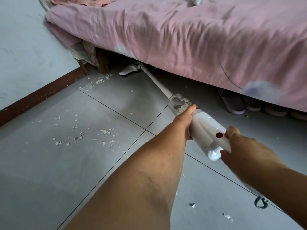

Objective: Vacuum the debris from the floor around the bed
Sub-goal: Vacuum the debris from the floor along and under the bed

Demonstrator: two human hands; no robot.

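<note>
Head view: the vacuum lies low and stretched toward the bed, its floor head on the floor at the bed's edge, just under the hanging pink quilt and beside a wooden leg. The left grip wraps round the body just behind the dust cup. The right grip curls round the rear handle, thumb next to the red button.

The step in hand looks like sweeping under the bed's edge. Much debris remains: a heap near the leg, just beside the head; a wider scatter out on the tiles; and stray flakes near the person. The next move probably calls for swinging the head left into the heap by the leg, keeping it flat.

The clear dust cup holds pale scraps and some darker fluff, apparently partly full. Slippers sit under the bed, to the right of the wand.
</note>
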